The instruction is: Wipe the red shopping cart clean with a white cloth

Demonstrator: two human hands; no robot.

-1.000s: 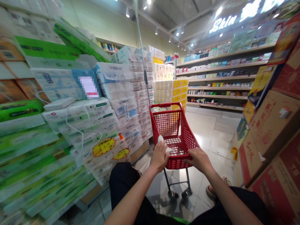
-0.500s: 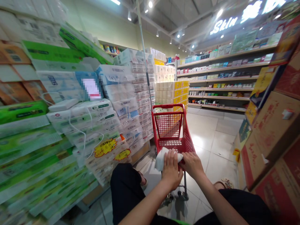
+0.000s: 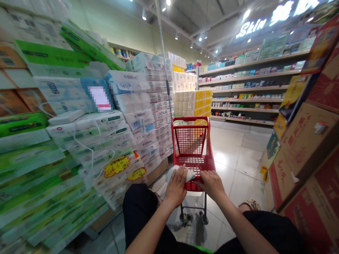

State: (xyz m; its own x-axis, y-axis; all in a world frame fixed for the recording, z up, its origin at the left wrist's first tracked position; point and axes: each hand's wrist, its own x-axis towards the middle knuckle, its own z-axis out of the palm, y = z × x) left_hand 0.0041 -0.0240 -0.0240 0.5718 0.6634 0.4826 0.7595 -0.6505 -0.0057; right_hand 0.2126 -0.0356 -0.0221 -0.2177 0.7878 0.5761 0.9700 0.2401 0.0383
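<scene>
Bright ceiling spotlights (image 3: 144, 14) shine over a shop aisle with a pale, glossy tiled floor (image 3: 234, 155). At the far end, long shelves (image 3: 243, 88) carry rows of small boxes and bottles, and a glowing sign (image 3: 251, 27) reading "Skin" hangs above them. Tissue packs (image 3: 136, 83) in white, blue and green wrappers are piled high along the left side, with yellow price tags (image 3: 116, 166) on the front of one pile. On top of a lower pile lies a flat white device (image 3: 66, 117) with a white cable (image 3: 92, 155) looping down beside it; a blurred-out screen (image 3: 100, 97) stands next to it. Stacked cartons (image 3: 309, 141) line the right side.

In the middle, between the wearer's dark-trousered legs (image 3: 140, 208), stands a small red shopping cart (image 3: 209, 141) on wheels, with a tall thin pole (image 3: 164, 67) rising at its far left corner. A white cloth (image 3: 171, 172) lies at the cart's near left edge. The left hand (image 3: 177, 187) rests palm down over the cloth, fingers nearly straight and side by side; its underside is hidden, so I cannot tell whether it grips. The right hand (image 3: 212, 183) is clasped around the cart's near edge, just beside the cloth.
</scene>
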